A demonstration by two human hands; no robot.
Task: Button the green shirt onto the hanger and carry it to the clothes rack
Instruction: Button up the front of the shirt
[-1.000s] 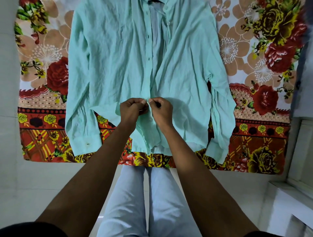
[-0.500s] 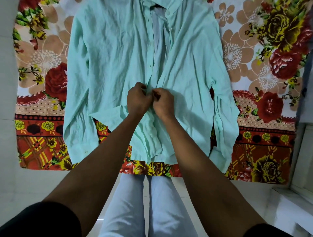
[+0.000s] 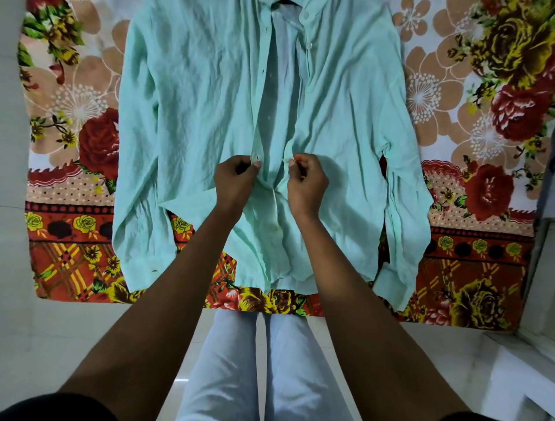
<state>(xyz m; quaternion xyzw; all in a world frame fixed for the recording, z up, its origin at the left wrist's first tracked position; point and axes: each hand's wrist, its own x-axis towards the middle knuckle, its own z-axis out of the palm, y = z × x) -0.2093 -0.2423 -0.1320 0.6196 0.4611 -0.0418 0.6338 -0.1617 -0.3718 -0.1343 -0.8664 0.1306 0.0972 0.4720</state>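
Note:
A pale green long-sleeved shirt (image 3: 195, 114) lies flat and face up on a flowered bedsheet (image 3: 75, 192), collar away from me. Its front gapes open from the collar down to my hands; below them it is closed. My left hand (image 3: 235, 181) pinches the left front edge at mid-height. My right hand (image 3: 306, 183) pinches the right front edge, a short gap away from the left hand. A dark bit at the collar (image 3: 283, 2) may be the hanger; the rest is hidden under the cloth.
The sheet hangs over the bed's near edge (image 3: 270, 303), with my legs in light trousers (image 3: 261, 366) against it. White tiled floor (image 3: 45, 345) lies to the left. A white ledge or step (image 3: 510, 369) stands at the lower right.
My hands have moved up the shirt front and apart; a second ago they met lower down, half a second ago they were pressed together on the placket. The camera has tilted slightly.

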